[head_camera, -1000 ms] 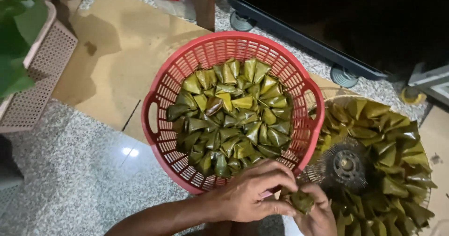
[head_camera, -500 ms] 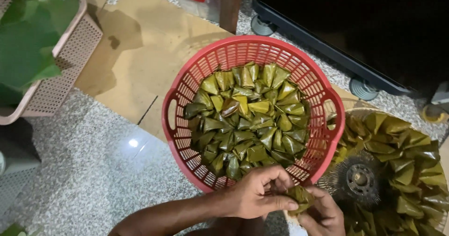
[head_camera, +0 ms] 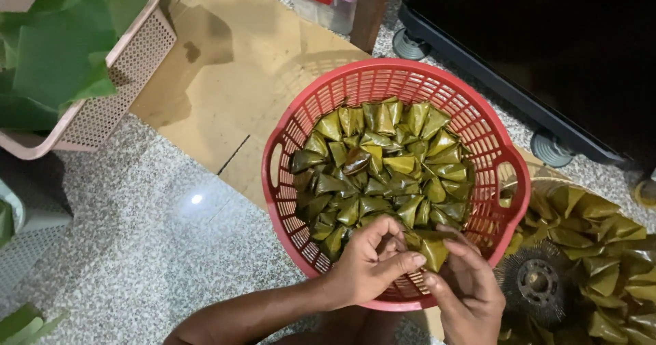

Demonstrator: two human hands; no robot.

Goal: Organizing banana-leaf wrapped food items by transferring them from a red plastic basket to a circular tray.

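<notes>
Glossy green leaf parcel (head_camera: 432, 250) between both hands (head_camera: 417, 273).

The floor (head_camera: 137, 249) is grey speckled stone, with a glossy spot of reflected light. A flattened sheet of brown cardboard (head_camera: 232, 92) lies on it, creased and stained. The round red plastic basket (head_camera: 301, 119) stands partly on that cardboard and partly on the stone. At the upper left a beige perforated basket (head_camera: 116, 99) rests at the cardboard's edge. A dark cabinet on castor wheels (head_camera: 547, 147) stands at the upper right, just beyond the red basket.
</notes>
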